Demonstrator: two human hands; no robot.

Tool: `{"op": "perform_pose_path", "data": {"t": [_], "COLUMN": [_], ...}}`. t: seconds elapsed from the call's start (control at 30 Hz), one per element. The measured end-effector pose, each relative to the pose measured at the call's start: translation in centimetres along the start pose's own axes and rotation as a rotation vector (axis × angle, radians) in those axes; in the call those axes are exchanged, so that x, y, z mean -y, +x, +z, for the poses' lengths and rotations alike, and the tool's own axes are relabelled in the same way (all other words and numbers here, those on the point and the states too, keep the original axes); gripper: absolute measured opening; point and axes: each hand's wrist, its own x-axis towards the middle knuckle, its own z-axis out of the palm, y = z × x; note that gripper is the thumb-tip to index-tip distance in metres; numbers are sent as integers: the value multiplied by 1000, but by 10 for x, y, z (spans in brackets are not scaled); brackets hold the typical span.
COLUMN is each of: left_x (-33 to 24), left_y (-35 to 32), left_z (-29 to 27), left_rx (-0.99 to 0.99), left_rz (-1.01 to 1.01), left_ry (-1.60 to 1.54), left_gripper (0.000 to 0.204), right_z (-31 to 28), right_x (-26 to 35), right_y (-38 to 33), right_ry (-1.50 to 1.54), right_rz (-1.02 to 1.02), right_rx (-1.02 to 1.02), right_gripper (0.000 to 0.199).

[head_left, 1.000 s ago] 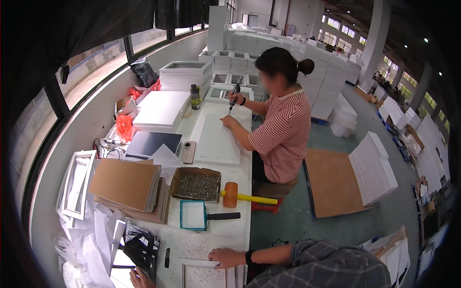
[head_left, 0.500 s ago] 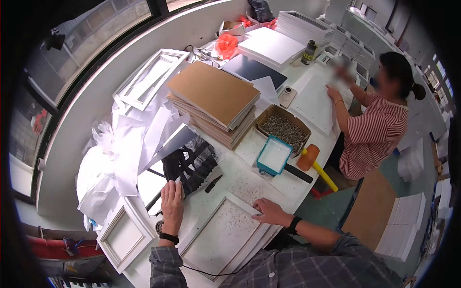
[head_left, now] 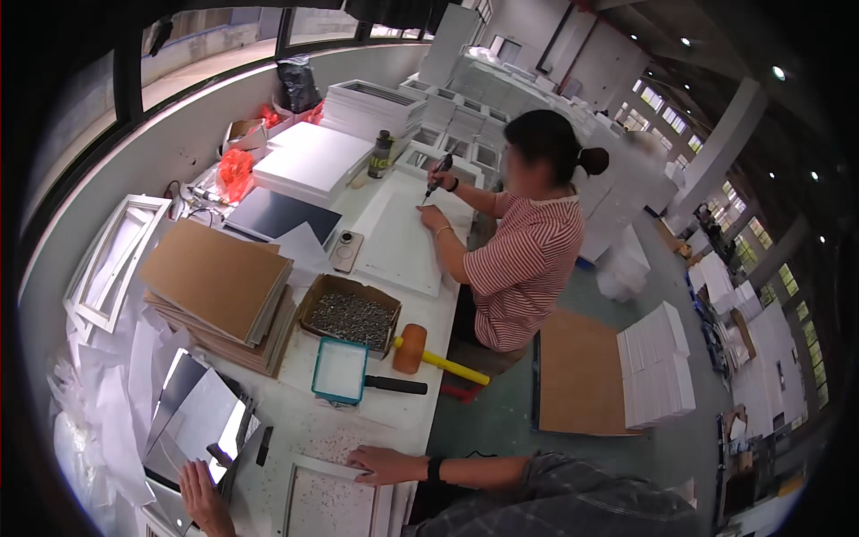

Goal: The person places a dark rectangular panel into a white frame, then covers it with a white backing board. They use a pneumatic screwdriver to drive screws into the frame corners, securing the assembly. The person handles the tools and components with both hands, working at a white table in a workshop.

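Observation:
My left hand [head_left: 205, 499] lies with fingers stretched out on the lower edge of a dark, shiny mirror-like sheet [head_left: 168, 447], at the near left of the table. A paler glossy area, perhaps a sheet or a reflection, shows across it. My right hand [head_left: 388, 466] has its fingers curled over the top right corner of a white rectangular frame [head_left: 333, 467], which lies near the table's front edge. Small pale crumbs are scattered around and inside the frame. Between the two hands, a small black tool [head_left: 265, 446] rests on the table.
Beyond are a teal-rimmed tray [head_left: 339, 400] with a black handle, a box of small metal pieces [head_left: 353, 318], a yellow-handled mallet [head_left: 443, 365] and stacked brown boards [head_left: 210, 277]. A co-worker [head_left: 541, 259] in stripes holds a dark pen-like tool [head_left: 438, 174] over a white panel.
The view has swung to the right, so the table and both hands sit further left and lower. My right hand stays at the frame's corner; my left stays beside the shiny sheet.

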Motion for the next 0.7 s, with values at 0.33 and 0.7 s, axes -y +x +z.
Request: {"op": "perform_pose_path", "data": {"t": [0.33,0.7], "left_x": [-11,-74], "left_y": [52,46], "left_z": [-81,-206], "left_rx": [34,-46], "left_rz": [-7,-191], "left_ry": [-18,-188], "left_gripper": [29,25], "right_z": [-123,-131], "right_x": [-28,92], "right_y": [-198,-129], "right_ry": [263,-111], "right_rz": [388,-134], "right_rx": [-887,-683], "right_gripper": [25,55]}}
